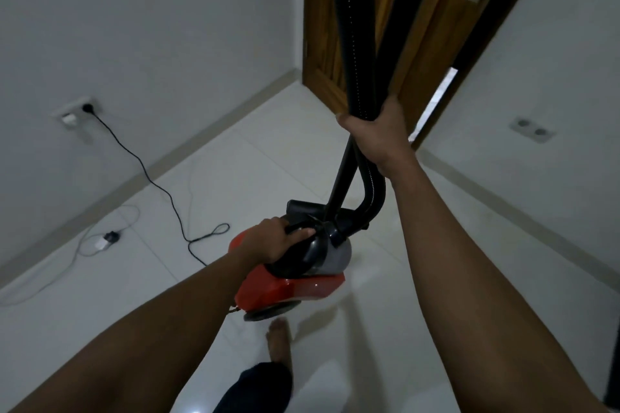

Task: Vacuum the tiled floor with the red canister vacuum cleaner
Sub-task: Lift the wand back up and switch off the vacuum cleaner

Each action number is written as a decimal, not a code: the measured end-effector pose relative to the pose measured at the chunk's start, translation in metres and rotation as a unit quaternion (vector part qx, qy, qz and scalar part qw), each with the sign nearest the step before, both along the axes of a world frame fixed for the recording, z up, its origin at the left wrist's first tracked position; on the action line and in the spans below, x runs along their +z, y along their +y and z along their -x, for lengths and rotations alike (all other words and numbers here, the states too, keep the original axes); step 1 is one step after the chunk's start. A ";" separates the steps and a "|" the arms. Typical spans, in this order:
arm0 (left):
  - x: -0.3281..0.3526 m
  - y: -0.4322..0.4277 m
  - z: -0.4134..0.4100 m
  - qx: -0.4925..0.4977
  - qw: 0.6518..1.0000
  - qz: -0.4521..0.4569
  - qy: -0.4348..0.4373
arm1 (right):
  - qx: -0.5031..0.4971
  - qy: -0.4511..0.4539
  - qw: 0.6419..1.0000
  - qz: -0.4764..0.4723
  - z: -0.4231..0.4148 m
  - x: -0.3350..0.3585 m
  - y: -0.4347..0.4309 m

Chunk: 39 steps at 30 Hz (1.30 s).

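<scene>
The red canister vacuum cleaner (288, 288) hangs tilted just above the white tiled floor (255, 164), one wheel showing underneath. My left hand (280, 240) is closed around its black carry handle on top. My right hand (377, 136) grips the black hose and wand (355, 43) together, held upright in front of the wooden door. The black floor nozzle (303, 209) shows behind the canister. The hose curves down from my right hand into the canister's front.
A black power cord (147, 174) runs from a wall socket (85, 108) at the left across the floor toward the vacuum. A white charger and cable (100, 243) lie by the left skirting. A wooden door (419, 70) stands ajar ahead. My bare foot (278, 340) is below the canister.
</scene>
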<state>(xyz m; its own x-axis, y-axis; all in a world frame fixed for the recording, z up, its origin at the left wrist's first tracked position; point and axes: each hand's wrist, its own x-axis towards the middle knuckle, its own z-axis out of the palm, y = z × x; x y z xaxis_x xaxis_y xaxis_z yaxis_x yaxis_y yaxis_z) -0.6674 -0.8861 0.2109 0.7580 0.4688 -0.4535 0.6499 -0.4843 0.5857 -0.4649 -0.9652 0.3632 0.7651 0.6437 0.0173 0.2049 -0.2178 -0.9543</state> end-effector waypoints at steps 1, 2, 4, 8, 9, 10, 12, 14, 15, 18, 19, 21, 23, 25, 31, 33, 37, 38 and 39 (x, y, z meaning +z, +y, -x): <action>0.005 0.020 -0.005 -0.001 1.000 -0.004 -0.002 | 0.005 -0.001 1.000 -0.002 -0.005 0.006 0.020; 0.011 0.039 -0.011 -0.002 1.000 -0.009 -0.003 | 0.009 -0.001 1.000 -0.008 -0.009 0.011 0.040; 0.023 0.079 -0.023 -0.002 1.000 -0.022 -0.008 | 0.016 -0.006 1.000 -0.022 -0.018 0.021 0.080; 0.036 0.162 -0.049 0.016 0.999 -0.036 -0.013 | 0.014 -0.009 0.999 -0.037 -0.043 0.035 0.154; 0.037 0.186 -0.058 0.021 0.999 -0.039 -0.014 | 0.013 -0.003 0.999 -0.041 -0.053 0.037 0.176; 0.039 0.207 -0.067 0.022 0.999 -0.045 -0.013 | 0.014 0.005 0.999 -0.042 -0.062 0.039 0.194; 0.041 0.250 -0.089 0.021 0.998 -0.050 -0.016 | 0.014 0.016 0.999 -0.041 -0.087 0.039 0.236; 0.041 0.289 -0.112 0.024 0.998 -0.049 -0.018 | 0.018 0.020 0.999 -0.044 -0.113 0.035 0.277; 0.040 0.311 -0.125 0.032 0.998 -0.048 -0.019 | 0.021 0.020 0.998 -0.048 -0.127 0.035 0.300; 0.037 0.377 -0.169 0.050 0.998 -0.030 -0.016 | 0.030 0.025 0.998 -0.042 -0.177 0.034 0.370; 0.038 0.397 -0.182 0.049 0.998 -0.026 -0.014 | 0.028 0.028 0.998 -0.039 -0.191 0.033 0.390; 0.041 0.437 -0.212 0.066 0.998 -0.017 -0.016 | 0.035 0.028 0.998 -0.031 -0.223 0.033 0.437; 0.042 0.472 -0.239 0.076 0.997 -0.006 -0.014 | 0.041 0.031 0.998 -0.028 -0.250 0.033 0.475; 0.040 0.507 -0.268 0.084 0.996 -0.003 -0.005 | 0.048 0.033 0.998 -0.027 -0.278 0.033 0.511; 0.030 0.613 -0.360 0.068 0.998 0.014 0.009 | 0.057 0.029 0.998 -0.029 -0.363 0.020 0.623; 0.022 0.647 -0.394 0.047 0.998 0.006 0.029 | 0.057 0.027 0.998 -0.026 -0.393 0.010 0.657; 0.004 0.709 -0.454 0.008 0.997 -0.009 0.073 | 0.052 0.029 0.998 0.001 -0.455 -0.011 0.722; -0.004 0.727 -0.472 -0.002 0.997 -0.008 0.082 | 0.053 0.033 0.998 0.010 -0.475 -0.020 0.741; -0.008 0.739 -0.485 -0.009 0.996 -0.013 0.087 | 0.056 0.033 0.998 0.016 -0.490 -0.027 0.754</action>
<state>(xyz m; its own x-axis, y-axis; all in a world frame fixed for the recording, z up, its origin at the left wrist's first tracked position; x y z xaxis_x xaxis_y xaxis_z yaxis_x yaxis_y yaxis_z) -0.1820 -0.1468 0.2028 0.6769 0.4694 -0.5670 0.7320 -0.5101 0.4516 0.0247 -0.2116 0.3367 0.6865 0.7253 -0.0521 0.1672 -0.2271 -0.9594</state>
